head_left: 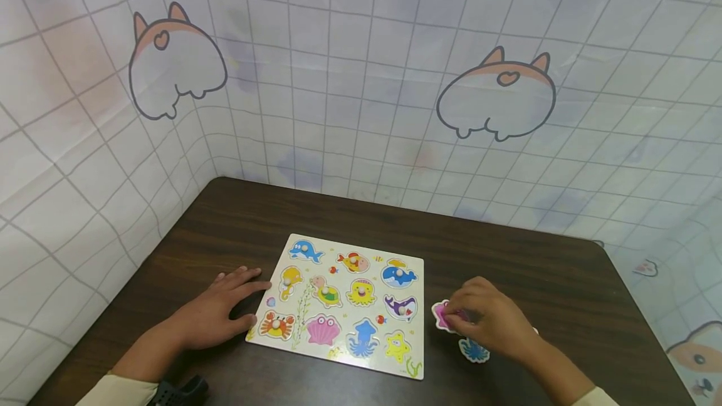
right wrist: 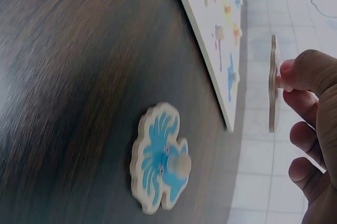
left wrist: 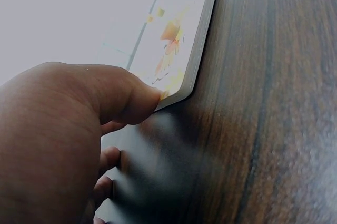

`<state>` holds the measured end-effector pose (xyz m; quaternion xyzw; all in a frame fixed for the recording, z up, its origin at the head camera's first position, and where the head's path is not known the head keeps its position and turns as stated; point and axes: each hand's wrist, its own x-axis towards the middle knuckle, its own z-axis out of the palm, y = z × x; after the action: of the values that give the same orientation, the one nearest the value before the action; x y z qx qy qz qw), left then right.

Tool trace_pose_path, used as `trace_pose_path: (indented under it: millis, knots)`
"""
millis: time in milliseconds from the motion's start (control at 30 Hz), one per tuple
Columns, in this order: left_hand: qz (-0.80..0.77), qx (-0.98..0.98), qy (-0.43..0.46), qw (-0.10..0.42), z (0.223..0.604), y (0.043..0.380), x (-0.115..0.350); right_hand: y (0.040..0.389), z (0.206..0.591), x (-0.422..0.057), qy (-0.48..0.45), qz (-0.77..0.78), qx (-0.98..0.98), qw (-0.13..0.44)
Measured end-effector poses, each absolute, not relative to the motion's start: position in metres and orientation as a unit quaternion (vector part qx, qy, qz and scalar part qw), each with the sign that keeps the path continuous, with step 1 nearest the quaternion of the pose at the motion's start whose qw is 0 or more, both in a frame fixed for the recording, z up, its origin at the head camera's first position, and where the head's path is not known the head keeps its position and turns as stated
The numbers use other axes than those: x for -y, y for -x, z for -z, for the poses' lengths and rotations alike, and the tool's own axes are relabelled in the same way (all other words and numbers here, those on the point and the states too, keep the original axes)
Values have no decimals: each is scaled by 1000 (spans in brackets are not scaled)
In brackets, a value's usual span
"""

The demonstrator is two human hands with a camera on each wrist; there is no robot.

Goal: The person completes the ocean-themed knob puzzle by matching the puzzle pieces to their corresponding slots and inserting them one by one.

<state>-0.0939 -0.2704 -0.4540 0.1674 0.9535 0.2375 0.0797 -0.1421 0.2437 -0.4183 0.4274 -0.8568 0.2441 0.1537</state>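
Note:
My right hand [head_left: 491, 315] pinches a pink puzzle piece [head_left: 440, 316] by its small knob, just off the right side of the puzzle board [head_left: 416, 336]. In the right wrist view this piece [right wrist: 272, 84] is held up edge-on, clear of the table. Below that hand lies a blue squid piece [right wrist: 154, 155] with a wooden knob, tentacles spread. My left hand [head_left: 217, 309] lies with fingers extended at the board's left edge. Its thumb [left wrist: 129, 97] touches the board's near corner. Pink shell and blue squid pictures on the board show no knobs.
Other sea-animal pieces with knobs sit in the board, among them a crab [head_left: 277, 325] and an octopus [head_left: 361, 292]. A pale edge [head_left: 535, 330] shows behind my right wrist. The dark wooden table [head_left: 248, 205] meets a grid-patterned curtain [head_left: 361, 80] behind and at the sides.

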Motion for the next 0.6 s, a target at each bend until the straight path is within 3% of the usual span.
trace_pose_path:
  millis: [600]
  knots:
    - [-239,-954,-169,72,457,95,270,141,419,-210,-423,-235,867,115]
